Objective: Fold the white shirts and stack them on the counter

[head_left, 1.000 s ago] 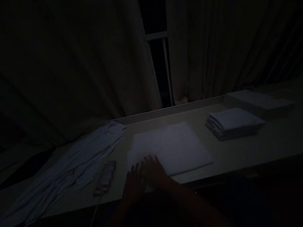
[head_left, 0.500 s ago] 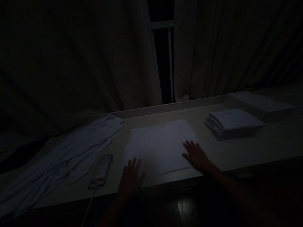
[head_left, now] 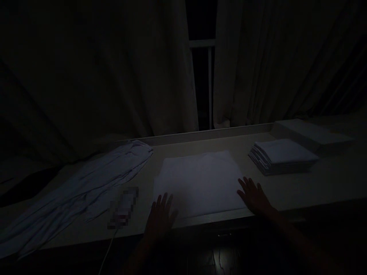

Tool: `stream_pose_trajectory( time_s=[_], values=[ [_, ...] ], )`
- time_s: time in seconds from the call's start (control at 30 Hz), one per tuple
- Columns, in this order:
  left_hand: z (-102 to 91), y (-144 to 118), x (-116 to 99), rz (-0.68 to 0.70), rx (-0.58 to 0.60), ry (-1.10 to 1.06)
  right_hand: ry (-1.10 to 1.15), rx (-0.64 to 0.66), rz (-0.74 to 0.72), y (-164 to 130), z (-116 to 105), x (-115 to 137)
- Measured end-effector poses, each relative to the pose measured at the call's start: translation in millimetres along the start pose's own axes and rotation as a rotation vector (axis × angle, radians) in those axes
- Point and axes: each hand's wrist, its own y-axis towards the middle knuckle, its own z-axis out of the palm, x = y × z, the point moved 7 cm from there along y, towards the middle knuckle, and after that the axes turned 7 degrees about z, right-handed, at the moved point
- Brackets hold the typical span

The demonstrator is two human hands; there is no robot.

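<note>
The room is very dark. A white folded cloth (head_left: 197,181) lies flat on the pale table (head_left: 286,189) in front of me. My left hand (head_left: 160,215) rests flat, fingers spread, on the cloth's near left corner. My right hand (head_left: 254,194) lies flat with fingers apart at the cloth's near right edge. Neither hand holds anything.
A stack of folded white cloths (head_left: 282,156) sits at the right, with a flat pale box (head_left: 312,131) behind it. A long crumpled white cloth (head_left: 86,183) stretches along the left. A blurred small device (head_left: 123,208) with a cable lies by my left hand. Curtains (head_left: 114,76) hang behind.
My right hand has slid from beside my left hand across the cloth to its right edge, flattening the cloth. My left hand has stayed at the near left corner.
</note>
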Motion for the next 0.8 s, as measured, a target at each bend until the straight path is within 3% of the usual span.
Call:
stream_pose_trajectory(
  time_s=[0.17,0.3,0.4,0.47,0.63,0.8],
  values=[
    [2.3,-4.9,-11.6,0.029,-0.001,-0.048,-0.058,-0.068,-0.012,-21.8,-4.7,-8.7],
    [-8.1,3.7,-12.2,-0.004,-0.025,-0.129,-0.077,-0.149,-0.079,-14.8,-24.5,-9.5],
    [-29.2,26.7,11.4,-0.135,-0.134,-0.19,0.016,-0.16,-0.081,9.2,-30.6,-20.9],
    [-35.6,47.3,36.5,-0.262,-0.142,-0.248,0.15,-0.158,0.016,26.3,-27.0,-38.7],
    [-19.1,94.7,90.5,-0.494,0.018,-0.358,0.474,-0.245,0.332,37.0,-11.8,-81.4],
    [-3.5,123.0,109.9,-0.548,0.074,-0.427,0.521,-0.27,0.378,32.9,-16.0,-82.9]
  ],
)
